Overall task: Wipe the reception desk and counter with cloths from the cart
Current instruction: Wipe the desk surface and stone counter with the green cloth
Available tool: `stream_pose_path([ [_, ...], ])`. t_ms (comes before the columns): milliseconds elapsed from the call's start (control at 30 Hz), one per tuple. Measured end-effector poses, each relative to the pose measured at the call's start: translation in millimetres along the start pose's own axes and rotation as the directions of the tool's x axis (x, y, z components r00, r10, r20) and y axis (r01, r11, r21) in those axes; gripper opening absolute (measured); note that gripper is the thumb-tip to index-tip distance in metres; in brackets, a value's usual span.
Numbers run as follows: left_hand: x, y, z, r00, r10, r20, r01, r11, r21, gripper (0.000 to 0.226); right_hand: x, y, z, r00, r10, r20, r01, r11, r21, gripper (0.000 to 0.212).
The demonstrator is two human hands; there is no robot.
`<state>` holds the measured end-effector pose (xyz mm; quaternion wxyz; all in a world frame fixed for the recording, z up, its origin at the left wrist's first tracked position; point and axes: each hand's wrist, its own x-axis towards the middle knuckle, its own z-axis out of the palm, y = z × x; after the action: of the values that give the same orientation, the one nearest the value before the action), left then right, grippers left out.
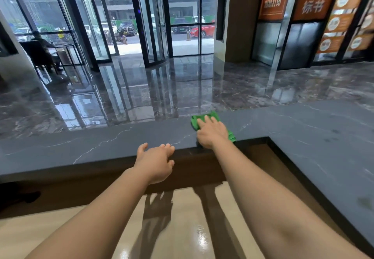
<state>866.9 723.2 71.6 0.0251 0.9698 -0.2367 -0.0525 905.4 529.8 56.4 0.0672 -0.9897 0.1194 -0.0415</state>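
Right hand [212,132] presses flat on green cloth [195,122], mid-wipe on counter [101,149]. Left hand [156,163] spread, empty. Counter beyond cloth and lower desk [60,228] likely remain.

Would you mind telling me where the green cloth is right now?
In the head view, the green cloth lies on the dark stone counter, right of centre near its inside corner, pressed flat under the right hand.

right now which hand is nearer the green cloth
Right. The right hand presses flat on the green cloth on the counter; the left hand is apart to its left, at the counter's near edge.
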Motion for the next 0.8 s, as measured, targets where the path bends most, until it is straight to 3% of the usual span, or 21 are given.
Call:
stream_pose_path([
  [167, -1.1, 6.1, 1.1, 0.999, -0.041, -0.007, 0.041, 0.999, 0.002, 0.05, -14.4, -14.9, 7.9, 0.985, -0.168, 0.028, 0.167, 0.986, 0.027, 0.053],
  [267, -0.2, 5.1, 1.0, 0.999, -0.047, 0.0, 0.047, 0.999, 0.0, 0.05, -21.0, 12.2, -1.6, 0.981, -0.187, 0.056, 0.182, 0.981, 0.073, 0.051],
  [567, 2.2, -1.7, 3.9, 0.999, -0.042, -0.007, 0.042, 0.998, -0.056, 0.05, -33.9, 117.0, -20.5, 0.991, 0.135, -0.001, -0.135, 0.989, 0.056, 0.049],
  [800, 1.5, -2.2, 6.2, 0.999, -0.024, -0.039, 0.022, 0.999, -0.042, 0.052, -36.9, 84.9, -5.6, 0.962, 0.26, -0.08, -0.247, 0.959, 0.139, 0.051],
])
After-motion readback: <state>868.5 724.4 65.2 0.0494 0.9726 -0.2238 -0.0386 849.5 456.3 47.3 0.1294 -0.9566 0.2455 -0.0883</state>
